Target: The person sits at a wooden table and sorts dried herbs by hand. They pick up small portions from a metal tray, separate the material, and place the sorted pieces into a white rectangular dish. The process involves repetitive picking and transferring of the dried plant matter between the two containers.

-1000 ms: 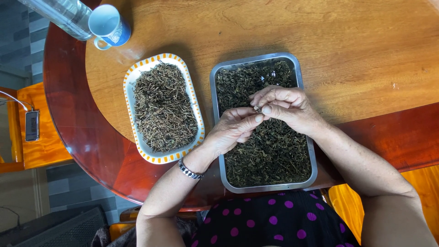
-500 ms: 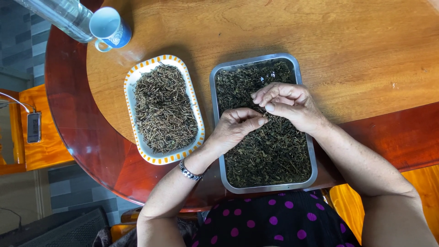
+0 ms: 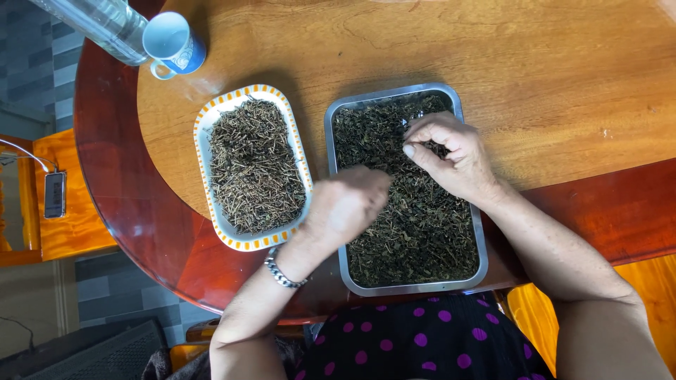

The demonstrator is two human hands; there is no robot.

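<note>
Dish of twigs (image 3: 252, 165) left of leaf-filled metal tray (image 3: 336, 127), cup (image 3: 172, 42) behind, all on table (image 3: 563, 84)

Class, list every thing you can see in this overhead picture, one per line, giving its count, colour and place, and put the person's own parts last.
Metal tray: one, silver, centre of the table, filled with dark dried leaves.
Dried leaves: one heap, dark green-brown, inside the metal tray.
Patterned dish: one, white with an orange-dotted rim, left of the tray.
Dried stems: one heap, brown, in the patterned dish.
Mug: one, blue and white, top left of the table.
Bottle: one, clear, beside the mug, partly out of frame.
Table: one, round, wood with a dark red edge.
Bracelet: one, silver, on the left wrist.
Left hand: blurred, over the tray's left edge.
Right hand: over the tray, fingers pinched.
</note>
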